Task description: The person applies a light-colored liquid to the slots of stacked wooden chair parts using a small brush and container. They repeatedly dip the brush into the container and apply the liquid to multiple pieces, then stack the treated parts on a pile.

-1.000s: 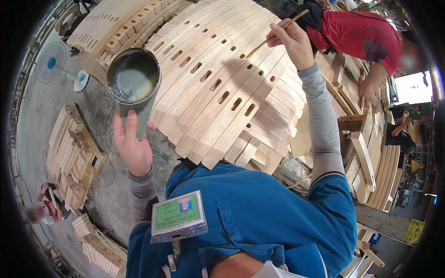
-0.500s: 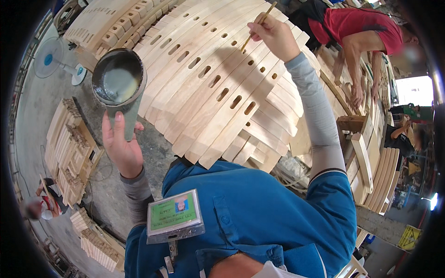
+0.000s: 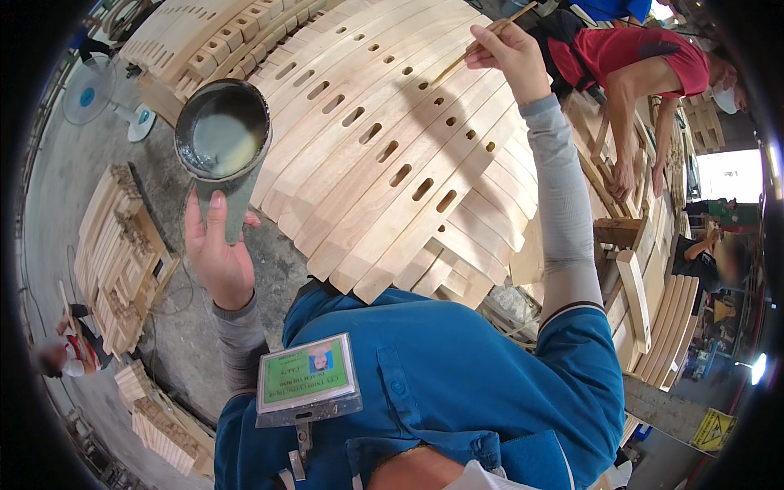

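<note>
My left hand (image 3: 216, 257) grips the handle of a dark metal ladle-like cup (image 3: 222, 135) filled with pale glue, held up left of the boards. My right hand (image 3: 508, 59) is raised over a fanned stack of curved light wooden slats (image 3: 384, 155) with oval slots and round holes. It pinches a thin wooden stick (image 3: 482, 37) whose lower tip rests at a hole in one slat. Grey sleeves cover both forearms, and a blue shirt with a green badge (image 3: 309, 380) fills the lower middle.
A person in a red shirt (image 3: 645, 65) bends over wooden parts at the upper right. More slats stand stacked at the right (image 3: 653, 318) and in piles on the concrete floor at the left (image 3: 114, 253). A fan (image 3: 90, 94) stands at the upper left.
My right hand with the stick has moved up and away along the slats. My left hand has shifted the cup slightly left and kept it level.
</note>
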The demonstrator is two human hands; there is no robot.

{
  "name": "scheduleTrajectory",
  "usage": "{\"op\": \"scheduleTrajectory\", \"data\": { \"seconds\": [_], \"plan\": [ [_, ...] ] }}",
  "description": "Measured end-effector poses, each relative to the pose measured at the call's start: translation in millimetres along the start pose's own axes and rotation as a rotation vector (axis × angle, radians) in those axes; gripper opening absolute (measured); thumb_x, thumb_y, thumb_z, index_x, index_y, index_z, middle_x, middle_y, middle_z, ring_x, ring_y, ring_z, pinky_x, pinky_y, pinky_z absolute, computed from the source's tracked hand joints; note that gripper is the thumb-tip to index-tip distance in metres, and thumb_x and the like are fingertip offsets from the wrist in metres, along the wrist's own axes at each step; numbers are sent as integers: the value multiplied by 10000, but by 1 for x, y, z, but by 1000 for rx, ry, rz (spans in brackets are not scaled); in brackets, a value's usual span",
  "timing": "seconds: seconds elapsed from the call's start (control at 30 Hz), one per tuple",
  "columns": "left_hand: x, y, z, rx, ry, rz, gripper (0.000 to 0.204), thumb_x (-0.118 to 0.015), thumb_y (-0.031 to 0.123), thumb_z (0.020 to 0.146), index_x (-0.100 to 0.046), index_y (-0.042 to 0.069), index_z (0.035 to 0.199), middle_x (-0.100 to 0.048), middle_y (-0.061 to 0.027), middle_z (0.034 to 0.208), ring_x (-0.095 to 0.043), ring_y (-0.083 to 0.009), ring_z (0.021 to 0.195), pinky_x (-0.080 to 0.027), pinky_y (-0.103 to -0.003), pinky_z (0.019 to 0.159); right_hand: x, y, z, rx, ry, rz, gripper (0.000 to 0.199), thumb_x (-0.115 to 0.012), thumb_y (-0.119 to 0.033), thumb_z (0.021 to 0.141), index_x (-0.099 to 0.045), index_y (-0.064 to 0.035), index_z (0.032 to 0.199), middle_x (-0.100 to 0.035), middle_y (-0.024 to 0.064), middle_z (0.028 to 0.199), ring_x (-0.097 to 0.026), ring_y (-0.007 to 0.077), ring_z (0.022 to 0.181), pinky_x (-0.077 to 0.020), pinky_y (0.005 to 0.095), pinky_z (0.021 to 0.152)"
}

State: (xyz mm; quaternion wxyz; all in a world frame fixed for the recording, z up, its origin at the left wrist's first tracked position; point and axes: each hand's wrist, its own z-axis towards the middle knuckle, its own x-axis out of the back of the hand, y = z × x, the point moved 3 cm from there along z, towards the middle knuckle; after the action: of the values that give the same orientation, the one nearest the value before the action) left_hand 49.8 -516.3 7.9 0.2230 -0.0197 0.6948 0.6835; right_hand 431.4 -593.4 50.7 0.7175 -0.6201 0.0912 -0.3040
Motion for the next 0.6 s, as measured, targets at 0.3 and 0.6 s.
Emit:
{"op": "scheduleTrajectory", "data": {
  "seconds": [0.3,0.6],
  "plan": [
    [1,1,5,-9,-3,15,295,-458,126,881,-439,-14,1140,-562,-70,921,-504,-117,686,-424,-256,599,-13,27,23,45,34,-337,204,-599,-121,792,-536,69,830,-601,119,702,-616,158,595,-520,248,549],
    [-1,-2,7,-30,11,8,279,-465,108,879,-455,-18,1127,-566,-74,938,-526,-124,717,-443,-266,577,-34,2,13,172,-81,-567,104,-566,-71,812,-552,27,845,-587,53,704,-583,94,638,-490,216,598]
  ]
}}
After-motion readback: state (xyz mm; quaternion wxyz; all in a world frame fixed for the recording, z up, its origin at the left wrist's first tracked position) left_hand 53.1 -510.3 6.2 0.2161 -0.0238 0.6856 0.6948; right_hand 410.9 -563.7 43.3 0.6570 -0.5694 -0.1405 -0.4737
